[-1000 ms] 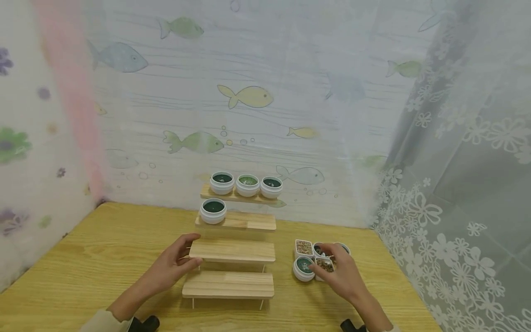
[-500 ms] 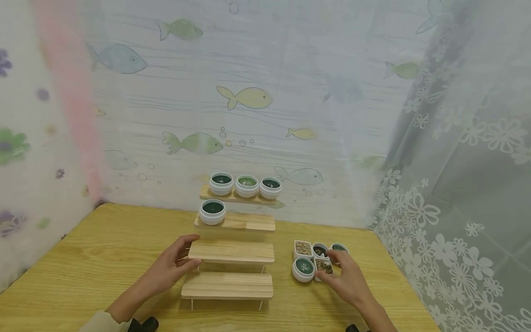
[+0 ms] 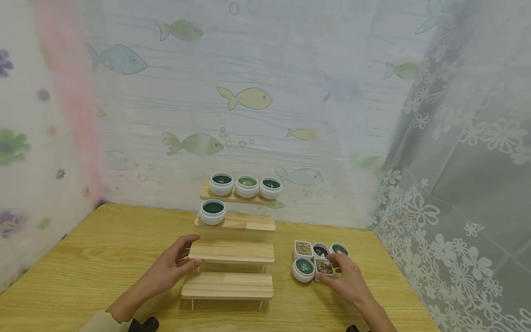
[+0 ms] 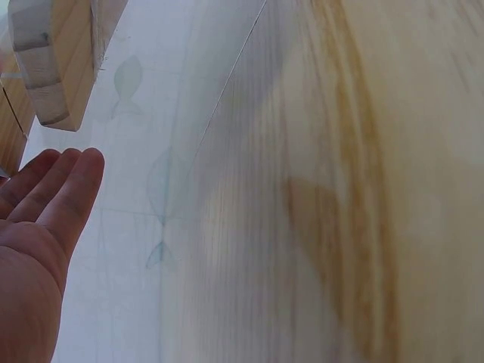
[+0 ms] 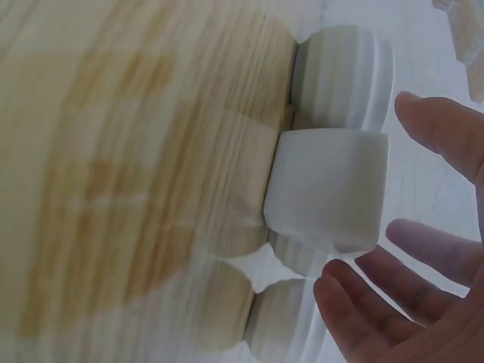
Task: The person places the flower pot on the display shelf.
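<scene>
In the head view my left hand is at the left end of a wooden step shelf, on its second board from the front. The left wrist view shows extended fingers close to a board's end; touch is unclear. To the right, my right hand is spread around a small white square pot filled with brownish bits. In the right wrist view its thumb is apart from the pot's white wall, with fingertips near the pot's far side.
Three round white pots line the shelf's top board. Another round pot stands at the left of the board below. Beside the square pot are a green-filled round pot, another square pot and two more round pots.
My right hand has shifted slightly right and down, from over the green-filled round pot and those behind to around the brown-filled square pot. My left hand stays at the shelf.
</scene>
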`<state>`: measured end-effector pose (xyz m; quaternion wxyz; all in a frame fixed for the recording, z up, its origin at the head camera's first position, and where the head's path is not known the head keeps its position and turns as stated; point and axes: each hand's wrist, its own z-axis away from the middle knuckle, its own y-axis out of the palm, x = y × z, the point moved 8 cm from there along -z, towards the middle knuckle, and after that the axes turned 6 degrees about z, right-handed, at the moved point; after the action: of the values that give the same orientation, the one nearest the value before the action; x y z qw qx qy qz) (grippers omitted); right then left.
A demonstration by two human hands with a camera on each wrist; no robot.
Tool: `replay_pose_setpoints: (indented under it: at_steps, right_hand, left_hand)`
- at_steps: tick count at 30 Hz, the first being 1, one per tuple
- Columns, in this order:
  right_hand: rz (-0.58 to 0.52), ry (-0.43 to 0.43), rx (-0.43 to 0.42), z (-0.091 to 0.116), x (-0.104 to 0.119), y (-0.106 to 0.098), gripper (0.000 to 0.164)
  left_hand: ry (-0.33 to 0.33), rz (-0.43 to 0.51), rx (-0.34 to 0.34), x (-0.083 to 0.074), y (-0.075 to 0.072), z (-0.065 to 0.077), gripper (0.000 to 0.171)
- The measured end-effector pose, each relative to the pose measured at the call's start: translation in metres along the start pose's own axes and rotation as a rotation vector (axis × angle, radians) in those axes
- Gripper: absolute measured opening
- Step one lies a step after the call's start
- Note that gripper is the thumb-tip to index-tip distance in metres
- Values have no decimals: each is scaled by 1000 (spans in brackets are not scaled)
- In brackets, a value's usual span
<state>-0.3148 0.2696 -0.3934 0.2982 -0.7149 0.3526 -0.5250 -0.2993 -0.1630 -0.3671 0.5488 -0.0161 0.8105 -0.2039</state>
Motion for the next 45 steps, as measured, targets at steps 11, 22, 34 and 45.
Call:
replay_pose_setpoints:
  at_steps: [11, 22, 34, 45]
  right_hand:
    - [-30, 51, 36, -4, -8, 4, 64]
    - [-28, 73, 60, -6, -10, 7, 64]
    - [-1, 56, 49, -8, -8, 7, 59]
    - [-24, 51, 23, -7, -7, -3, 60]
  left_hand:
    - [9, 8, 6, 1, 0, -1, 56]
    - [5, -2, 3, 1, 0, -1, 57]
    - [10, 8, 5, 2, -1, -1, 58]
    - [6, -1, 6, 3, -1, -1, 58]
